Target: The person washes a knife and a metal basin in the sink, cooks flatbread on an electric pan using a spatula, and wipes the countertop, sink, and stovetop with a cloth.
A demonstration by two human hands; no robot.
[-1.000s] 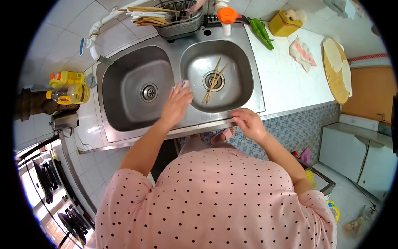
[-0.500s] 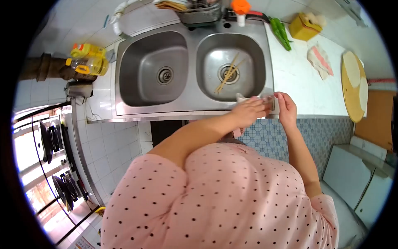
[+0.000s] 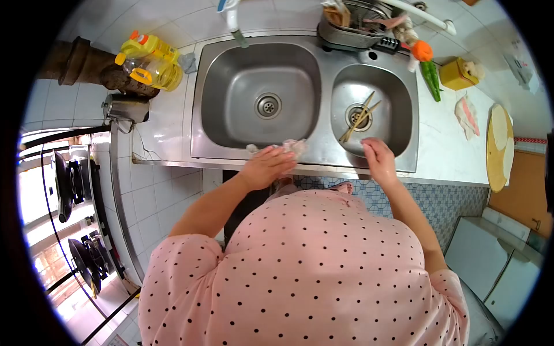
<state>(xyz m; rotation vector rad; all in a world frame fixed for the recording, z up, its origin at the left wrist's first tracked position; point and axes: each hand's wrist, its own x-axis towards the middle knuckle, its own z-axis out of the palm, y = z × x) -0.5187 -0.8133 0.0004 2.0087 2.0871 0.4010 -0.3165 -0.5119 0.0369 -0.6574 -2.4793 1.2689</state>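
My left hand [image 3: 268,166] lies over a whitish, wet-looking cloth [image 3: 296,147] on the front rim of the steel double sink [image 3: 324,130]. Its fingers press the cloth down, and the cloth bunches out past the fingertips and at the left. Over the front edge of the right basin is my right hand [image 3: 380,161], fingers curled together; I make out nothing in it. A few wooden chopsticks [image 3: 361,118] lie across the drain of the right basin. The larger left basin [image 3: 231,86] holds nothing that I can see.
Oil bottles [image 3: 158,72] stand left of the sink. Behind it are a metal utensil basket [image 3: 352,34] and an orange-capped bottle [image 3: 422,52]. On the right counter lie green peppers [image 3: 430,79], a yellow container [image 3: 459,75], another cloth [image 3: 467,115] and a round wooden board [image 3: 497,164].
My left hand has slid the cloth leftward along the sink's front rim, from the right basin to the left one. My right hand has come over the right basin's edge. The view has shifted left.
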